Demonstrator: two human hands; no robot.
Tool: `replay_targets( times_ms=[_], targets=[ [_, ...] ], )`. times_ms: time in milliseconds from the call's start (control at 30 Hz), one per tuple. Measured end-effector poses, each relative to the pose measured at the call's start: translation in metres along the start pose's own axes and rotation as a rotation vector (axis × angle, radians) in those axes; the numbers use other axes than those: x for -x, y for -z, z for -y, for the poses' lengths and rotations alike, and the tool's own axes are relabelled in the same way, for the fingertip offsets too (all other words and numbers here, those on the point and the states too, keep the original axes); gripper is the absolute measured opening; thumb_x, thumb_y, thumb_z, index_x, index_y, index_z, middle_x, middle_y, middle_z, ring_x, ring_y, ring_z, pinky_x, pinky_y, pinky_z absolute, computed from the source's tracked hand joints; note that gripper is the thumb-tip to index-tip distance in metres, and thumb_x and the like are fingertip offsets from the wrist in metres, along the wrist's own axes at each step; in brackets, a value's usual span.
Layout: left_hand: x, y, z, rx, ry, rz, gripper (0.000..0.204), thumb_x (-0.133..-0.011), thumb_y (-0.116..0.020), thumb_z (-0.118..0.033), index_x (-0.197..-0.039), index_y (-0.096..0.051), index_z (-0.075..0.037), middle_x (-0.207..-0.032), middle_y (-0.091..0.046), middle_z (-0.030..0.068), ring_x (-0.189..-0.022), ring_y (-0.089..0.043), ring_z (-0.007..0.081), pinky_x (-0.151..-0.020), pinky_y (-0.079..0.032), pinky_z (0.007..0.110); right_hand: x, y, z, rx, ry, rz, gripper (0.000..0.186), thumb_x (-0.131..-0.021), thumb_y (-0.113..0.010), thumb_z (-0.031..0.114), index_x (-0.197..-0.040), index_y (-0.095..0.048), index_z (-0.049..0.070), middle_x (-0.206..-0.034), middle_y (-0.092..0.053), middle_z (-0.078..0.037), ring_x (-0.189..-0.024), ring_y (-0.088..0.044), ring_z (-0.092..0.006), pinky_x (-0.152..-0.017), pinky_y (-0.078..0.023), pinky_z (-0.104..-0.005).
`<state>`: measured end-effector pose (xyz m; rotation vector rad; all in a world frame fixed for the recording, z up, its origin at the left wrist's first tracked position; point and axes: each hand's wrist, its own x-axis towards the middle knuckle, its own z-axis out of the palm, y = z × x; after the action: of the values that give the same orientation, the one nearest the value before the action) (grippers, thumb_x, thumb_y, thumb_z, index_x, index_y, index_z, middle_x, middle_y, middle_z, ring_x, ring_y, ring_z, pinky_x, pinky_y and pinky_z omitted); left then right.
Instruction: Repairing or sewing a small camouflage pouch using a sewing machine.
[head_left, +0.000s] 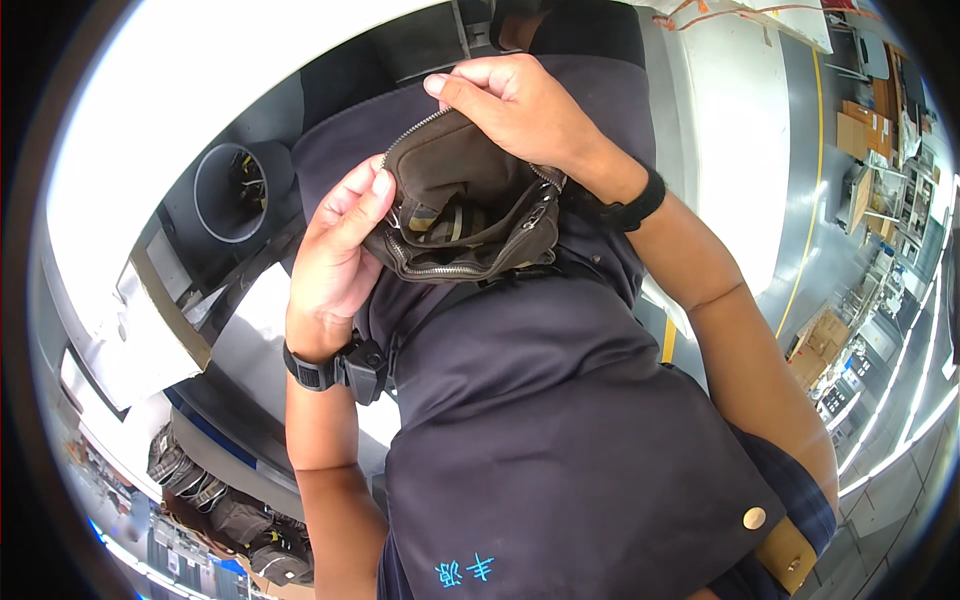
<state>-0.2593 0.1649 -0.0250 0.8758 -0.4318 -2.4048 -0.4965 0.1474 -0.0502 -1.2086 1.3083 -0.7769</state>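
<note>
A small dark brown zippered bag (430,165) rests over my lap, its main opening unzipped and gaping toward me. Inside it a striped, tan and dark lining or content shows, too shadowed to name. My left hand (345,240) pinches the bag's left rim by the metal zipper, thumb on top. At the far rim, my right hand (520,105) grips the edge between thumb and fingers. A second zipper with a metal pull runs along the bag's right side. Dark bands circle both wrists, and a small black device sits on the left one.
A dark apron (560,430) covers my body and lap. To the left stands a grey round bin (230,195) with scraps inside, beneath a white table (190,80). Several similar dark bags (240,520) are piled at lower left. Shelving and cardboard boxes (825,345) line the right.
</note>
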Motion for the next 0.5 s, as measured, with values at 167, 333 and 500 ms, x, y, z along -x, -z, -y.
replay_targets(
  times_ms=[167, 333, 500],
  targets=[
    [-0.003, -0.001, 0.0, 0.005, 0.012, -0.005, 0.03, -0.106, -0.056, -0.02, -0.129, -0.06, 0.0, -0.117, -0.069, 0.005, -0.103, -0.066, 0.01, -0.092, -0.053, 0.027, 0.0, 0.0, -0.002, 0.007, -0.011, 0.015, 0.034, -0.103, -0.063, 0.027, -0.083, -0.069, -0.001, -0.069, -0.056, 0.008, -0.067, -0.047, -0.0004, -0.06, -0.04, -0.022],
    [-0.005, -0.006, 0.001, -0.01, 0.003, -0.029, 0.03, -0.107, -0.055, -0.02, -0.129, -0.06, 0.0, -0.116, -0.069, 0.0044, -0.102, -0.066, 0.0088, -0.092, -0.052, 0.026, -0.002, -0.001, -0.007, -0.018, -0.023, 0.034, 0.035, -0.103, -0.063, 0.027, -0.083, -0.069, -0.001, -0.068, -0.057, 0.008, -0.067, -0.048, -0.0005, -0.06, -0.041, -0.0218],
    [-0.007, -0.009, -0.001, -0.045, 0.022, -0.039, 0.03, -0.107, -0.055, -0.021, -0.129, -0.059, -0.001, -0.115, -0.069, 0.0034, -0.1, -0.065, 0.0079, -0.09, -0.052, 0.025, -0.005, -0.004, -0.013, -0.016, -0.075, 0.049, 0.035, -0.103, -0.063, 0.028, -0.083, -0.069, 0.0, -0.068, -0.057, 0.008, -0.066, -0.048, -0.0005, -0.06, -0.041, -0.0219]
  ],
)
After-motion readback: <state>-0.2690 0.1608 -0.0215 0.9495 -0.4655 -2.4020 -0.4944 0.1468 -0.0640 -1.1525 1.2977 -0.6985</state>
